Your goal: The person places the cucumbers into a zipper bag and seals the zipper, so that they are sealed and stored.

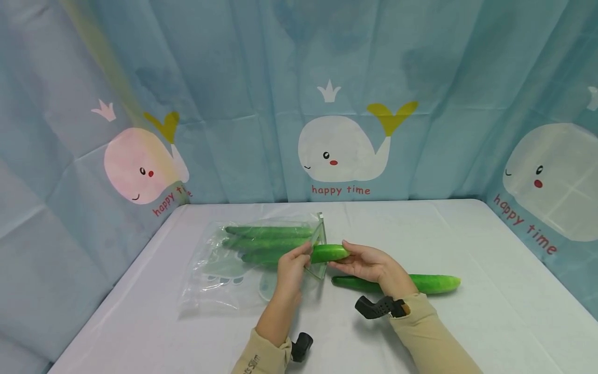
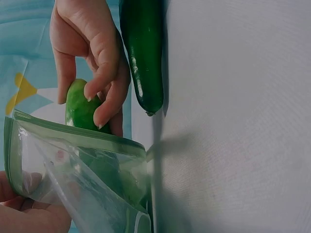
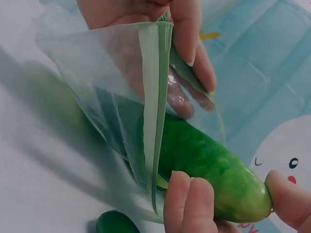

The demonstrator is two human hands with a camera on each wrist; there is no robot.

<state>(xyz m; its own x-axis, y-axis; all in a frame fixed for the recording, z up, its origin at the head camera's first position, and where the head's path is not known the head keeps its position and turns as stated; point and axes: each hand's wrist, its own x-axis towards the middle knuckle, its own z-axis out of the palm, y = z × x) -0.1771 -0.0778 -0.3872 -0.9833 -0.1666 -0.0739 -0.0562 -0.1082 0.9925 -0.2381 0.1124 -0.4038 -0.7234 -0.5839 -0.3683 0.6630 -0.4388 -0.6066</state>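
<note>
A clear zip bag (image 1: pixel 219 288) with a green-edged mouth lies on the table, its opening toward the right. Inside it are several cucumbers (image 1: pixel 268 232). My left hand (image 1: pixel 291 270) pinches the bag's edge near the mouth and holds it apart. With thumb and fingers my right hand (image 1: pixel 366 263) grips the light end of a cucumber (image 3: pixel 218 174), whose other end is inside the bag. Another cucumber (image 1: pixel 434 283) lies on the table, partly hidden behind the right forearm; its dark tip shows in the left wrist view.
The white table (image 1: pixel 490 332) reaches back to a blue curtain (image 1: pixel 233 130) printed with whales, which also hangs at both sides. A black wrist camera (image 1: pixel 374 307) sits at the right wrist, another (image 1: pixel 302 347) at the left.
</note>
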